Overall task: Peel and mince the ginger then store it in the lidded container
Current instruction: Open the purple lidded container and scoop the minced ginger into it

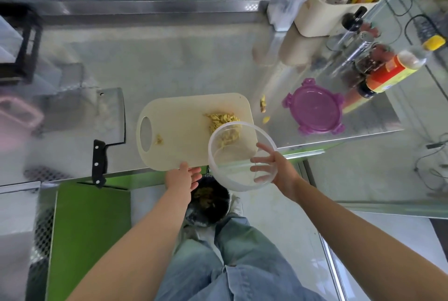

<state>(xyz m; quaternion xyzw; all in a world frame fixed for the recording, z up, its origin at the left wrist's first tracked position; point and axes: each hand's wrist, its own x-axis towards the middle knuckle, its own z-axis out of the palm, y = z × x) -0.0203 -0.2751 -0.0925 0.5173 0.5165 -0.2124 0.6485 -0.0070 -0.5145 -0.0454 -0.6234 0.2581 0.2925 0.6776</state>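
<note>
- At the counter's [169, 63] near edge the cutting board [184, 126] overhangs. The cleaver [110, 111] lies just left of it, and open steel runs behind.
- The left hand [183, 177] pinches the board's near edge.
- The right hand [274, 167] grips the tilted clear container [236, 185] at the board's right corner, overlapping the minced ginger [223, 119].
- The purple lid [314, 106] lies near the counter's right edge.

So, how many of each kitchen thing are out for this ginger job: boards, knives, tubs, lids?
cutting board: 1
knife: 1
clear container: 1
purple lid: 1
Total: 4
</note>
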